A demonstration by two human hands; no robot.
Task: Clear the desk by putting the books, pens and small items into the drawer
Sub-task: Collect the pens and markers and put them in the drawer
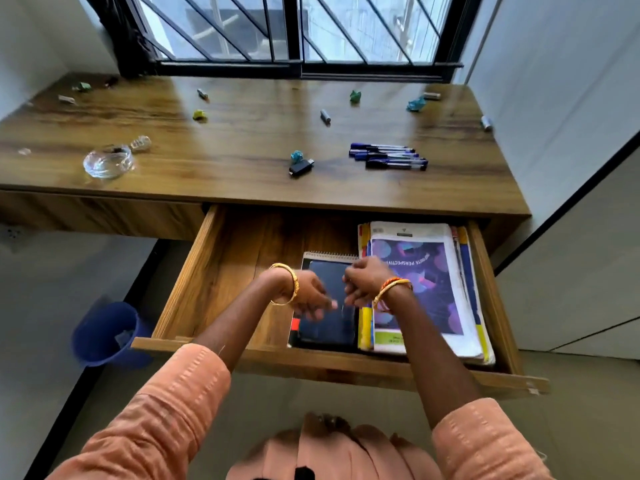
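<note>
The open wooden drawer (221, 271) holds a stack of white and yellow books (426, 289) on its right side, with a dark spiral-bound notebook (329, 323) just beside it. Both hands hover over that notebook: the left hand (308, 296) has blurred fingers, grip hard to tell; the right hand (367, 278) is curled into a loose fist, nothing visibly in it. Up on the wooden bench (242, 140), four blue pens (388, 155) lie together, a black USB stick (300, 167) near them, a clear glass ashtray (108, 162) far left.
</note>
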